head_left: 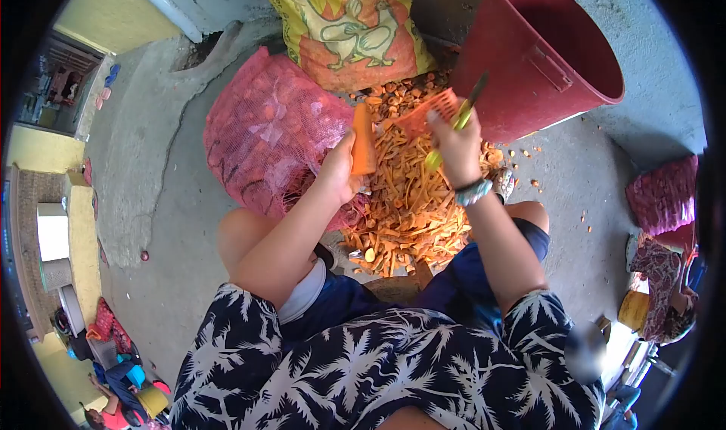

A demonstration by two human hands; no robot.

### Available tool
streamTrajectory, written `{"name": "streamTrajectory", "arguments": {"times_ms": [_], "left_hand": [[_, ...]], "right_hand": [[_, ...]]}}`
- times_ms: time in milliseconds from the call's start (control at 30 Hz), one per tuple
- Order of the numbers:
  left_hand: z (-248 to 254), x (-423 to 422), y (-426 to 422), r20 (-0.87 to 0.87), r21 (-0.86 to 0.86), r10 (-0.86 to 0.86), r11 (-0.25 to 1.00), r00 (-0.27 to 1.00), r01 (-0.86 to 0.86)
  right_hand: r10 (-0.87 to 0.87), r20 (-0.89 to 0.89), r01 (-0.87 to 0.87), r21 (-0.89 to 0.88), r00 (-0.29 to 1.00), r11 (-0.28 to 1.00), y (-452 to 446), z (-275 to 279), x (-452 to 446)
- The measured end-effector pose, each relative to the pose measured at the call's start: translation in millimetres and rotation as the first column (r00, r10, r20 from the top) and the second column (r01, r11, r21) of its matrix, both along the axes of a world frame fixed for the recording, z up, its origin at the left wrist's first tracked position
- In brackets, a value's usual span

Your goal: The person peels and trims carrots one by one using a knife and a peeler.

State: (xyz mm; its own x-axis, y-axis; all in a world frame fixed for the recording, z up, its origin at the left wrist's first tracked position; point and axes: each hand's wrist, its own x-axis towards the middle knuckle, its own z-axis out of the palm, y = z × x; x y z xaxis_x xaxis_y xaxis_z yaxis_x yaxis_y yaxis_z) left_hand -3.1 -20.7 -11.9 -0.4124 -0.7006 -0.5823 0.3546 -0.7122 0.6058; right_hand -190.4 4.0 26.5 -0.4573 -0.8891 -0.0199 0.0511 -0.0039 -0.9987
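My left hand [342, 169] is closed around a thick peeled carrot [364, 139], held upright over the pile. To its right, my right hand [458, 146] grips a knife [463, 115] with a yellow-green handle, its dark blade pointing up and away. An orange piece with holes [426, 115], perhaps a plastic peeler or grater, also sits at the fingers of that hand. Beneath both hands spreads a heap of orange peelings and carrot ends [412, 195]. A pink mesh sack [265, 135] lies beside my left hand, its contents blurred by the netting.
A tall red bin [514, 74] leans at the upper right, near my right hand. Behind the heap stands a yellow and orange sack [355, 29] printed with chickens. A purple-red sack [664, 195] is at the far right. Another person [113, 411] appears at lower left.
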Motion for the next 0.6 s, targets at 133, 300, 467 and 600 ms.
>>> {"name": "streamTrajectory", "arguments": {"times_ms": [133, 300, 467, 600], "left_hand": [[14.7, -18.7, 8.1, 0.047, 0.032, 0.134, 0.99, 0.99, -0.136], [3.7, -14.2, 17.4, 0.197, -0.043, 0.022, 0.999, 0.98, -0.014], [9.6, 0.7, 19.6, 0.035, -0.048, -0.218, 0.974, 0.975, 0.22], [4.8, -4.5, 2.2, -0.067, 0.047, 0.048, 0.998, 0.997, -0.045]], "right_hand": [[0.037, -0.069, -0.04, -0.037, 0.997, 0.999, 24.7, -12.9, 27.1], [-0.011, -0.137, 0.007, -0.032, 0.99, 0.999, -13.2, -21.3, 1.2], [-0.221, -0.065, 0.211, -0.14, 0.973, 0.967, -48.1, -32.5, -60.8], [-0.077, -0.051, 0.077, 0.002, 0.996, 0.997, -2.5, 5.8, -4.3]]}}
